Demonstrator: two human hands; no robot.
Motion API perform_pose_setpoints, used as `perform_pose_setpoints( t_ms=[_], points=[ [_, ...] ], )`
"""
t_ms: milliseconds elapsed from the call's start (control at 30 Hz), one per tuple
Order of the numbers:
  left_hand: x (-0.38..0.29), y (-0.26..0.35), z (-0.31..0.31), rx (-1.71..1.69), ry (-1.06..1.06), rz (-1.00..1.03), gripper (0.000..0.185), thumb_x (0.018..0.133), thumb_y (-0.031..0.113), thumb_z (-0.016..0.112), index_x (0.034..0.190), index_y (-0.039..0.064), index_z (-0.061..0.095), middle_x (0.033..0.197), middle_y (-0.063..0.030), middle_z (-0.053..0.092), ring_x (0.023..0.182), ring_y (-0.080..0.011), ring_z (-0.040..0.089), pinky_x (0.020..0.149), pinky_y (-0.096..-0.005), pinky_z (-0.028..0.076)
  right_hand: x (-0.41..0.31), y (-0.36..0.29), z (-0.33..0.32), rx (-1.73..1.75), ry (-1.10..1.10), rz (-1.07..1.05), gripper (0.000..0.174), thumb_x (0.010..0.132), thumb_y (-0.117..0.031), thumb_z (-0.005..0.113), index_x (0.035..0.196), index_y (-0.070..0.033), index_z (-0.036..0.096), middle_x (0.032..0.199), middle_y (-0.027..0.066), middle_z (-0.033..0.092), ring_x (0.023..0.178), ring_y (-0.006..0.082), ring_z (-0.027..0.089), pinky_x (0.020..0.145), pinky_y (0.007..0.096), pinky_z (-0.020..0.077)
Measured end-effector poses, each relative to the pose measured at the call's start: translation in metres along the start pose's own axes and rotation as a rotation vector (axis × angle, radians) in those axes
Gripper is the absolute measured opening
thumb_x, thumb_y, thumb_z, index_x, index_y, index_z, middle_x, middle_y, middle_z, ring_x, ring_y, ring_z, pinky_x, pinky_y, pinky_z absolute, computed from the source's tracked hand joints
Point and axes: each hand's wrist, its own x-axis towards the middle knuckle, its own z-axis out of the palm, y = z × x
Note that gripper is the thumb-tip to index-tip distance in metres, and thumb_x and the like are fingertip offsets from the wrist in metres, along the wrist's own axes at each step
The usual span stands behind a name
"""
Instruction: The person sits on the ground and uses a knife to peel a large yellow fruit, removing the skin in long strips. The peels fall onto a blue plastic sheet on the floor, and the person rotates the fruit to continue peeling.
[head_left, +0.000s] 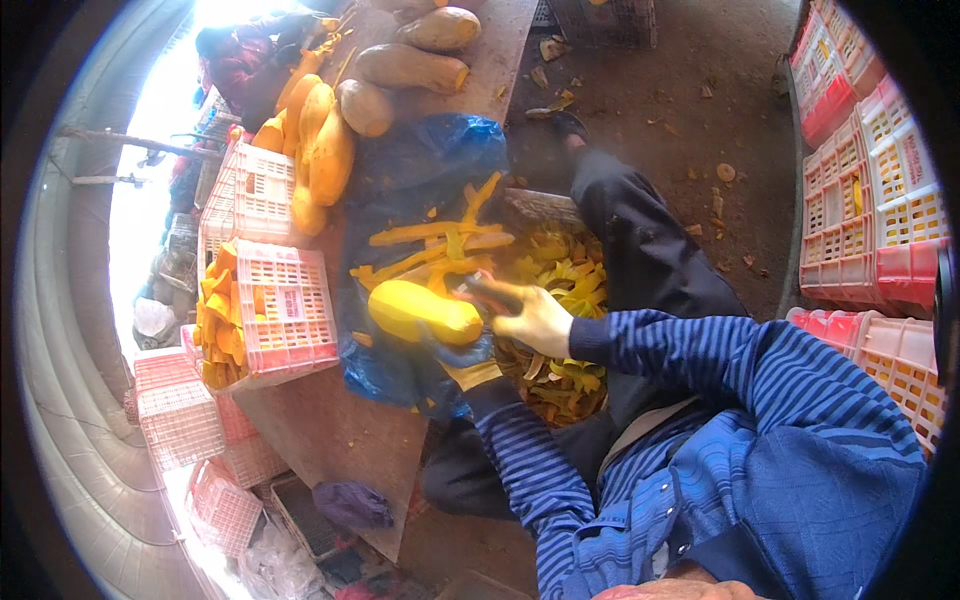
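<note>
My left hand (466, 361), in a blue and yellow glove, holds a peeled yellow butternut squash (416, 311) from beneath its near end. My right hand (536, 321) wears a pale glove and grips a hand tool, probably a peeler (491, 292); blur and fingers hide its exact form. The tool is just beside the squash's upper side; contact is unclear. Under the squash, blue plastic sheeting (427, 157) covers part of the wooden table. Long orange peel strips (439, 232) lie on the sheeting. A heap of peelings (566, 277) fills the space between table and legs.
Unpeeled squashes (412, 67) and peeled squashes (330, 154) lie farther up the table (337, 420). A crate with orange pieces (289, 304) stands at left, stacked crates (870, 172) at right. Another person (244, 67) is at upper left. A dark purple cloth item (352, 504) lies near the table's corner.
</note>
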Motion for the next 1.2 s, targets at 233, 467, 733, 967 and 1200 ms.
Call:
perform_pose_setpoints(
  t_ms=[233,467,733,967,1200],
  points=[
    [-0.011,0.003,0.002,0.142,0.209,-0.042,0.077,0.087,0.063,0.066,0.138,0.007,0.053,0.106,-0.0167,0.071,0.101,-0.0386,0.067,0.089,-0.0588,0.055,-0.023,0.0,0.001,-0.172,-0.262,0.305,0.066,0.082,-0.011,0.057,0.148,-0.008,0.052,0.125,0.0201,0.07,0.108,0.0283,0.072,0.097,0.0342,0.0531],
    [-0.011,0.0,0.004,0.161,0.007,0.016,0.072,0.089,0.06,0.066,0.138,0.009,0.054,0.125,-0.0109,0.066,0.108,-0.0341,0.064,0.102,-0.0549,0.049,0.001,-0.004,0.011,0.08,-0.055,0.118,0.065,0.085,-0.016,0.06,0.149,-0.014,0.052,0.101,0.0187,0.074,0.085,0.0165,0.07,0.079,0.0311,0.0566],
    [-0.015,-0.003,0.009,0.305,0.165,0.157,0.063,0.088,0.051,0.072,0.135,0.012,0.056,0.124,-0.0083,0.064,0.104,-0.0264,0.064,0.082,-0.046,0.059,-0.05,0.032,-0.02,-0.056,-0.26,0.242,0.07,0.084,-0.008,0.055,0.153,-0.011,0.045,0.129,0.0136,0.069,0.112,0.0189,0.069,0.099,0.0304,0.0542],
    [-0.039,-0.021,0.022,0.44,0.391,0.101,0.066,0.09,0.052,0.068,0.14,0.012,0.052,0.125,-0.0103,0.061,0.113,-0.0286,0.058,0.099,-0.0465,0.047,-0.028,0.044,-0.011,-0.057,-0.149,0.358,0.071,0.083,-0.018,0.059,0.153,-0.016,0.047,0.115,0.0201,0.072,0.081,0.0209,0.075,0.07,0.0315,0.0624],
    [-0.04,-0.016,-0.008,0.251,0.289,0.125,0.069,0.09,0.058,0.067,0.142,0.014,0.052,0.136,-0.0106,0.059,0.12,-0.0301,0.059,0.102,-0.0484,0.049,-0.043,0.036,-0.017,-0.097,-0.158,0.327,0.07,0.081,-0.019,0.06,0.15,-0.014,0.051,0.125,0.017,0.07,0.099,0.0217,0.073,0.089,0.0323,0.0576]
  ],
)
